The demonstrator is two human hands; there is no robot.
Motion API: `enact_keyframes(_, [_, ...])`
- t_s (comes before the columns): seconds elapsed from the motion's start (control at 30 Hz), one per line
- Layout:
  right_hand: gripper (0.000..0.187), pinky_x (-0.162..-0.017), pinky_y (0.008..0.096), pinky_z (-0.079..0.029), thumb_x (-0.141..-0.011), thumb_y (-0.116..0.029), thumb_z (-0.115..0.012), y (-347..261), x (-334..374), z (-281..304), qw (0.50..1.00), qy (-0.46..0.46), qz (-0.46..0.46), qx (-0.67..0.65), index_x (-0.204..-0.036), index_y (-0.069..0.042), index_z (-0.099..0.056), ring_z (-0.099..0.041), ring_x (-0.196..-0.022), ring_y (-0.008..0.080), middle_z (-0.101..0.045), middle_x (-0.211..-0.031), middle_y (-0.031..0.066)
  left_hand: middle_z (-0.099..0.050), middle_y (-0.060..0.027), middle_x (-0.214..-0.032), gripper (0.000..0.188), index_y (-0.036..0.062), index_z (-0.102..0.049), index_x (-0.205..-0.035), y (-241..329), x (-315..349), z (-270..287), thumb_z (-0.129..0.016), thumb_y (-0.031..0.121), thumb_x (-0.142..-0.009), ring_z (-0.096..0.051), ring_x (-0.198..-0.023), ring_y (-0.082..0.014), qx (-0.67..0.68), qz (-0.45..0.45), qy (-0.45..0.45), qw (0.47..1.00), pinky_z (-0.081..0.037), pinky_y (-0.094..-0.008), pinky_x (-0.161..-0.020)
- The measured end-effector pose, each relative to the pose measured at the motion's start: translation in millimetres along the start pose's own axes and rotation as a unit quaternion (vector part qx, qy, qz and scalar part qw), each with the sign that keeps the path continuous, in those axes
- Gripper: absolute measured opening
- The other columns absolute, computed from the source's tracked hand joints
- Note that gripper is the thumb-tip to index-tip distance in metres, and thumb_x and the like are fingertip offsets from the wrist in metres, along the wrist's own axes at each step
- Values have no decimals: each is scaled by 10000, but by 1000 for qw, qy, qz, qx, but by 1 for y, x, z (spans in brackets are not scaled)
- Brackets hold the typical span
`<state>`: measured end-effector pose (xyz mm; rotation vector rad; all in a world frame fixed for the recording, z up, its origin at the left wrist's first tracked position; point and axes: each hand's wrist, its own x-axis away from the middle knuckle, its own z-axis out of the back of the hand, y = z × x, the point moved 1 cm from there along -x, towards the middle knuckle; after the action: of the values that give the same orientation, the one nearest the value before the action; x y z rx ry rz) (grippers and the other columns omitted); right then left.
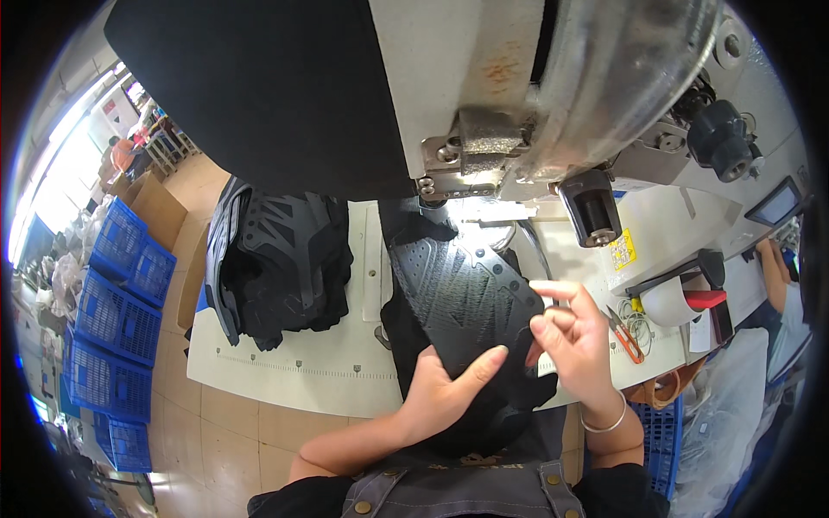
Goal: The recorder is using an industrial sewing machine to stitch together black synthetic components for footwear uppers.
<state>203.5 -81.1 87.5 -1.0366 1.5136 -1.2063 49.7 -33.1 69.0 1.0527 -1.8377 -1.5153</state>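
A black shoe upper (pixel 462 293) with a textured face and a smooth band of eyelet holes lies under the lit needle area of a sewing machine (pixel 471 164). My left hand (pixel 445 388) grips its near edge, thumb on top and the other fingers hidden beneath. At the upper's right edge is my right hand (pixel 572 337), index finger and thumb bent in against it, the remaining fingers curled. Left of the machine, a stack of similar dark uppers (pixel 281 250) rests on the white table (pixel 341 367).
Orange-handled snips (pixel 628 337) lie on the table at the right, beside a tangle of thread (pixel 639 324) and a white and black object (pixel 675 298). Blue crates (pixel 112 319) stand on the tiled floor at left. Another person's arm (pixel 771 272) shows at far right.
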Motion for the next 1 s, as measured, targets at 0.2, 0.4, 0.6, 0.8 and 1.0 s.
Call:
enact_keyframes(0.2, [370,-790,287,-402,-778,-53,-584,12,4,28,877,165,295,341,-1115,34,-461,-515,-979,173,-530,-1038,149,-617,-136,-912,222,-56,-549,-1014,10,7,37,-538,93,-850,-601,-810,-190,96,108,22,989,-486,-312,-741])
enact_keyframes(0.4, [525,-889,280,-383,-784,-102,-627,45,-3,32,987,-73,-94,-110,-1216,16,-353,-502,-1001,146,-523,-1103,95,-618,-130,-889,234,-74,-548,-990,20,-1,60,-562,103,-838,-602,-766,-180,113,112,-21,987,-484,-296,-739])
enact_keyframes(0.6, [355,-539,180,-453,-833,-110,-563,27,31,9,989,139,37,-26,-1128,37,-433,-549,-743,83,-565,-946,62,-616,-67,-857,249,-72,-570,-939,30,-7,66,-638,122,-799,-558,-747,-98,-14,27,50,998,-470,-237,-688])
enact_keyframes(0.8, [340,-819,224,-395,-871,-94,-503,22,13,14,982,155,107,-11,-1160,77,-449,-507,-911,105,-557,-1030,77,-610,-65,-854,260,-76,-568,-934,38,-27,69,-649,120,-784,-551,-747,-94,-40,3,58,998,-464,-232,-692])
enact_keyframes(1.0, [330,-802,217,-402,-874,-99,-501,18,-9,17,984,139,108,-20,-1163,55,-461,-508,-890,88,-562,-1016,58,-618,-78,-873,268,-89,-558,-966,41,-47,71,-640,92,-785,-570,-742,-96,-16,-5,53,998,-478,-228,-693])
